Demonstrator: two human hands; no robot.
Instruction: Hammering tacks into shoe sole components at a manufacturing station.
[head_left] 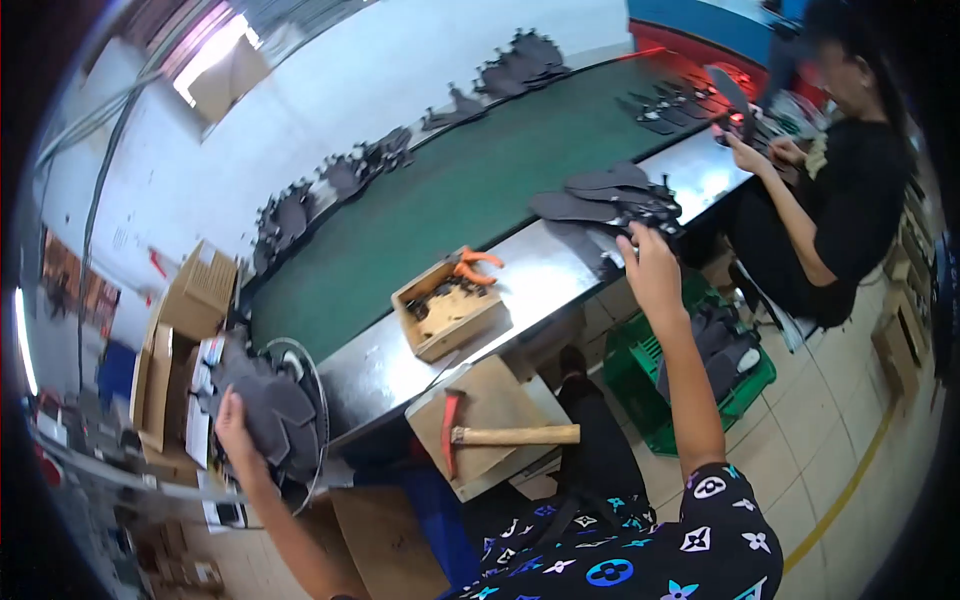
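My left hand (234, 432) is at the left, its fingers stretched up against a heap of dark grey flip-flops (275, 405) in a round, wire-rimmed holder (322, 405). Whether its far fingers curl around a flip-flop is hidden. My right hand (652, 268) reaches out, fingers apart, to the near end of a pile of dark flip-flops (590, 205) on the metal table edge (545, 265). In front of me a hammer (515, 435) with a red head and wooden handle lies on a board (500, 400).
A wooden box (440, 340) holds small dark pieces, with orange-handled pliers (475, 264) on its rim. Beyond runs a green belt (430, 210) lined with flip-flops. A green crate (640, 400) stands below right. Cardboard boxes (190, 300) stand left. A co-worker (860, 180) sits right, holding a flip-flop.
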